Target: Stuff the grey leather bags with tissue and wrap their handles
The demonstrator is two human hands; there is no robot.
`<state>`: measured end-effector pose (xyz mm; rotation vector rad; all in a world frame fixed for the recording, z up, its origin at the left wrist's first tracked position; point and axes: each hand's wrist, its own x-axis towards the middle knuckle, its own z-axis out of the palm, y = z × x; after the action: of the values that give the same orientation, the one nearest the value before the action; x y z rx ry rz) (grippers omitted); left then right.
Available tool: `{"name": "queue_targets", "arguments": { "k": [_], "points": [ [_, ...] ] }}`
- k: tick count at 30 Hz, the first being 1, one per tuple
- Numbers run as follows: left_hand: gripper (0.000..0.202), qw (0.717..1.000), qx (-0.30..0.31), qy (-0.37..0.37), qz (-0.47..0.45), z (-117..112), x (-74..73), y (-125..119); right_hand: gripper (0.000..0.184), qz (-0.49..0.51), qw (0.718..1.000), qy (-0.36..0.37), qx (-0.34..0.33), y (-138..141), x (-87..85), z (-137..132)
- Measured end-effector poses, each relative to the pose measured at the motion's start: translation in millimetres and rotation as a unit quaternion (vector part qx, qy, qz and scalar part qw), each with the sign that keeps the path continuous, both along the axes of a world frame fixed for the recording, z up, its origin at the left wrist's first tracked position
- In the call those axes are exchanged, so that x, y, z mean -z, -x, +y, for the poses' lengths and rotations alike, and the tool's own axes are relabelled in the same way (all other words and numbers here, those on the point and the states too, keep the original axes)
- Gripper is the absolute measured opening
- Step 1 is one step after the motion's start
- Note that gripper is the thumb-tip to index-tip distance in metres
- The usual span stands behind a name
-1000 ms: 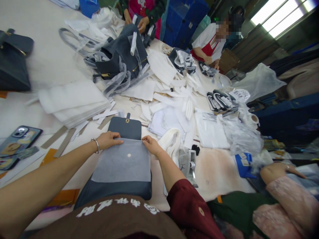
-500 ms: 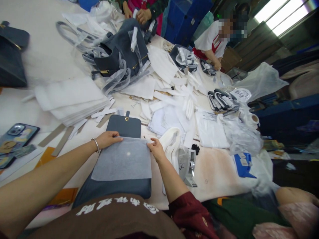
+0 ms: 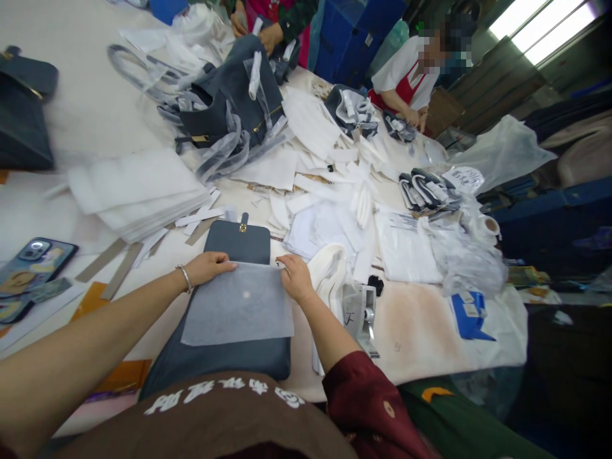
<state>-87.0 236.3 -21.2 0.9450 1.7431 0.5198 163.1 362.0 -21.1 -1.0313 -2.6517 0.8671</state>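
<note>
1. Translucent sheet (image 3: 239, 309) lies over the dark blue-grey bag (image 3: 243, 363), low and left of centre in the frame.
2. Left hand (image 3: 211, 269) pinches its upper left edge, thumb on top; the right hand (image 3: 295, 279) has its fingers bent at the upper right corner, though I cannot tell whether they grip it.
3. Since half a second ago, the right fingers have shifted up and left, and the sheet's lower edge has slid rightward, its right end rising past the bag's side. I judge the sheet less squarely aligned now.
4. Its long axis seems to run left to right, tipping slightly up at the right; the bag's flap (image 3: 234, 245) and gold clasp (image 3: 243, 227) point toward the frame's top.
</note>
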Motion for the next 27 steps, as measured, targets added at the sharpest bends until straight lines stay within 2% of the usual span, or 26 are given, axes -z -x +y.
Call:
{"name": "queue_targets", "arguments": {
  "k": [2,4,6,9,11,13,16,20,22,24,27],
  "points": [
    [0.047,1.0,0.002,0.001,0.009,1,-1.1,0,0.037,-0.029,0.995,-0.005,-0.098,10,-8.1,-3],
    [0.047,1.0,0.005,0.0,0.017,1,-2.2,0,0.035,-0.066,0.988,0.009,-0.142,19,-11.3,-5],
    [0.048,1.0,0.007,-0.004,0.019,0,-2.9,0,0.033,-0.077,0.988,0.034,-0.132,24,-8.4,-4],
    [0.047,0.999,0.016,-0.015,0.037,-3,-1.5,0,0.029,-0.052,0.99,0.111,-0.074,26,4.3,2],
    [0.047,0.996,0.029,-0.023,0.082,-6,1.6,1,0.025,-0.045,0.984,0.167,-0.043,27,13.8,6],
    [0.047,0.987,0.04,-0.03,0.153,-9,4.9,1,0.022,-0.062,0.979,0.193,-0.032,28,20.3,7],
    [0.043,0.957,0.08,-0.052,0.273,-12,3.3,0,0.02,-0.115,0.981,0.155,-0.032,31,21.2,2],
    [0.039,0.903,0.131,-0.096,0.397,-8,-19.7,-15,0.022,-0.168,0.983,0.066,-0.025,36,13.0,-11],
    [0.042,0.895,0.174,-0.122,0.393,-9,-33.8,-32,0.024,-0.179,0.983,0.036,-0.026,38,9.8,-16],
    [0.047,0.895,0.247,-0.132,0.346,-16,-42.0,-50,0.025,-0.181,0.983,0.018,-0.03,38,8.9,-19],
    [0.057,0.894,0.332,-0.119,0.276,-37,-38.4,-70,0.027,-0.177,0.983,0.017,-0.04,36,9.9,-19]
  ]
}}
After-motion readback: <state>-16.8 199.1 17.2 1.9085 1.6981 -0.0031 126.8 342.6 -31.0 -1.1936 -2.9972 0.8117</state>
